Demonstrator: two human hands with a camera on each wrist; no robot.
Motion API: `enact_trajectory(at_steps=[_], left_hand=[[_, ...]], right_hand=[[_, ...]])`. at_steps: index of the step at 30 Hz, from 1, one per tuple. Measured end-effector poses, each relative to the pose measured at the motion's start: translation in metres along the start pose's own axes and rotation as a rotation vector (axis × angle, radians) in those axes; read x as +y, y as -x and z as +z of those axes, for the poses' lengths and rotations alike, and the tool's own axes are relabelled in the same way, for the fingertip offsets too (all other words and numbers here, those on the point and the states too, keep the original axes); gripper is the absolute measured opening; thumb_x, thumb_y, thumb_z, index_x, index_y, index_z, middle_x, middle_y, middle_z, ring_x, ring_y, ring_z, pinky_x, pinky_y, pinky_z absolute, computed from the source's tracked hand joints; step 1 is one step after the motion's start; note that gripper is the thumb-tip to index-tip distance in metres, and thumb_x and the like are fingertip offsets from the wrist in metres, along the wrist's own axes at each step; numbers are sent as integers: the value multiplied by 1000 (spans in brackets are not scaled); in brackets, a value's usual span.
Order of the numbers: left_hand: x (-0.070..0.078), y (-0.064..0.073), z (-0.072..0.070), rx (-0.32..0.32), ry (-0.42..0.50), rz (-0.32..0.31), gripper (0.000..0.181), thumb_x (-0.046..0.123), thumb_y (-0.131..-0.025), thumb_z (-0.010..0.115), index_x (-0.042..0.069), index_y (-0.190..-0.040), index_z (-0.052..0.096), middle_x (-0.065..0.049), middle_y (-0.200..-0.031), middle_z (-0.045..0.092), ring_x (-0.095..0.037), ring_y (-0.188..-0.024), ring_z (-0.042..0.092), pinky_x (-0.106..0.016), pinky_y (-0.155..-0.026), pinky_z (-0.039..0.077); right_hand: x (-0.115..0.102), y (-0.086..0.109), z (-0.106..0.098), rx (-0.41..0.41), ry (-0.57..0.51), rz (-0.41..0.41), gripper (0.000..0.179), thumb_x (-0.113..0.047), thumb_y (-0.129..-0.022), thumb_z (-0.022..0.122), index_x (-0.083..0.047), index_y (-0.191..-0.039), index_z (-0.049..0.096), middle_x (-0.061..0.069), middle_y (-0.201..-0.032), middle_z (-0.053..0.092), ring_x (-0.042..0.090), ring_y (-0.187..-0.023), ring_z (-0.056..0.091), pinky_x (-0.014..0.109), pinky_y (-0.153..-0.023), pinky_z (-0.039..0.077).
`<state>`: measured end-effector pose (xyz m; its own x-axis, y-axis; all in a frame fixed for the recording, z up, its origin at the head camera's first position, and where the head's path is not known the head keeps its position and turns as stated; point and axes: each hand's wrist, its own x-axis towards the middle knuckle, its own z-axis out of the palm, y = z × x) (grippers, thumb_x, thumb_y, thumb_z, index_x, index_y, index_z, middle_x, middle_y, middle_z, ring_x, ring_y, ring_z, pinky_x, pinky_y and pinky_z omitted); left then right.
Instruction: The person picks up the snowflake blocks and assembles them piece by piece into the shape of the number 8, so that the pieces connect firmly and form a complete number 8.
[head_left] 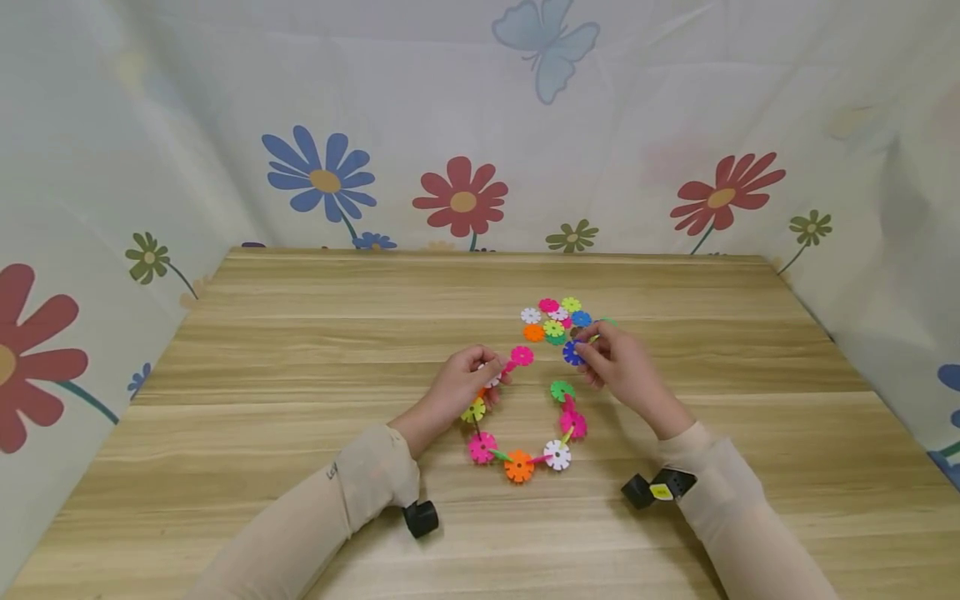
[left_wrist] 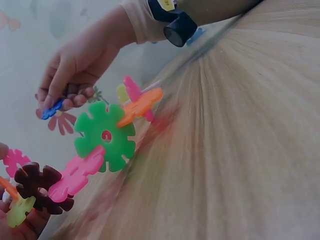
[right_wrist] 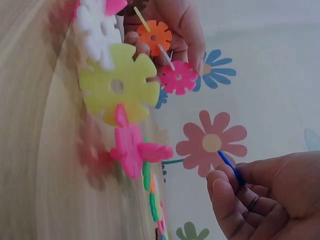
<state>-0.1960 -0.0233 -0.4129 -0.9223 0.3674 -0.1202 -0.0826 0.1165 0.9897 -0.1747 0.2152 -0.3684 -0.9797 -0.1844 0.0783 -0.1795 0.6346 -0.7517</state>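
Observation:
A chain of slotted, flower-shaped plastic discs [head_left: 519,467] in many colours curves in an open loop on the table. My left hand [head_left: 465,379] grips its left arm near the far end, where a pink disc [head_left: 522,356] sticks out past the fingers. Between thumb and fingers, my right hand [head_left: 621,365] pinches a single dark blue disc [head_left: 572,353], seen nearly edge-on in the right wrist view. That disc is apart from the chain. On the chain's other end is a green disc [head_left: 562,391], below the right hand in the head view.
Several loose discs [head_left: 533,333] lie in a small cluster beyond the hands, some overlapping. Both wrists carry black cameras [head_left: 422,518]. A flower-printed cloth [head_left: 405,100] stands behind and beside the wooden table [head_left: 300,292].

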Motion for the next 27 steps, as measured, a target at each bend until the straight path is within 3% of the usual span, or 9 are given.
enact_trajectory(at_steps=[9,17,27], left_hand=[[-1,-1,1,-14,-17,0,23,21,-100,52,-2,-99,56,-23,-97,69,-10,-54,56,-23,-52,49],[0,0,3,-18,-33,-10,23,21,-100,53,-1,-100,57,-24,-100,68,-11,-55,56,-23,-53,49],[0,3,4,8,-143,22,26,29,-99,54,4,-100,62,-14,-83,67,-12,-57,56,-22,-59,44]], right_hand=[[-9,0,4,-54,-69,-33,26,-7,-97,54,4,-121,53,25,-88,64,22,-65,61,35,-60,57],[-20,-2,13,-64,-70,-21,24,-8,-96,57,5,-117,55,25,-90,68,24,-67,65,35,-61,58],[-23,-5,32,-78,-65,-9,24,-8,-94,59,5,-115,60,20,-82,67,18,-62,62,28,-56,54]])
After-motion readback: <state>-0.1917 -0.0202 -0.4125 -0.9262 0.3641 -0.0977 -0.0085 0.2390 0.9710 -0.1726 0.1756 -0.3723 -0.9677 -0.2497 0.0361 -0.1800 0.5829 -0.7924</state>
